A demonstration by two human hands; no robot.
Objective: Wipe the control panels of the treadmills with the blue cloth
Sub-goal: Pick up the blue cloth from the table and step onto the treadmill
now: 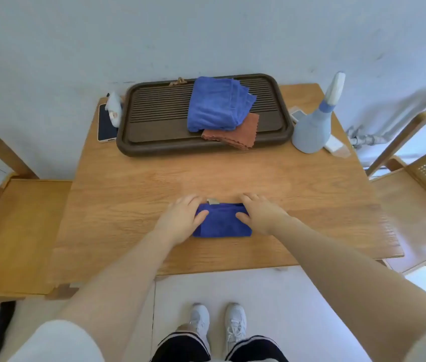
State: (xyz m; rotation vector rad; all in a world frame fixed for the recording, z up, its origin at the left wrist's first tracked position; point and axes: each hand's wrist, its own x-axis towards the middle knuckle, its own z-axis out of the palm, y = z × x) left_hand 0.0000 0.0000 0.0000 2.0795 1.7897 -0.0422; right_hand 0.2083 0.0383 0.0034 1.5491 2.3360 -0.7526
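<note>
No treadmill or control panel in view, so no sign of wiping here; by the look of it this is cloth prep or putting away, can't tell which. As far as this view shows, the whole wiping job is left.

The blue cloth (222,222) lies folded into a small rectangle on the wooden table (298,194), near the front edge, centred before the person. A pale tag (213,201) sticks out at its far edge. The left hand (183,218) lies flat on the cloth's left end, fingers spread and loose, thumb on the fabric. The right hand (257,214) does the same on the right end. Neither is clenched; both press or smooth rather than grasp (fingertips over the far edge partly hidden, so a light pinch there can't be ruled out).

Room: the table's middle is bare between the cloth and the dark tray (154,142) at the back by the wall. On the tray sit a stack of blue towels (215,107) overlapping a brown cloth (235,135), whose corner hangs over the tray's front rim. A spray bottle (311,129) stands just right of the tray, a phone (106,124) to its left at the table's edge. Chairs flank both sides (the left chair (16,231) butts the table, the right chair (420,199) close by). The front edge is open where the person stands, so lifting the cloth straight up and back looks unobstructed.
</note>
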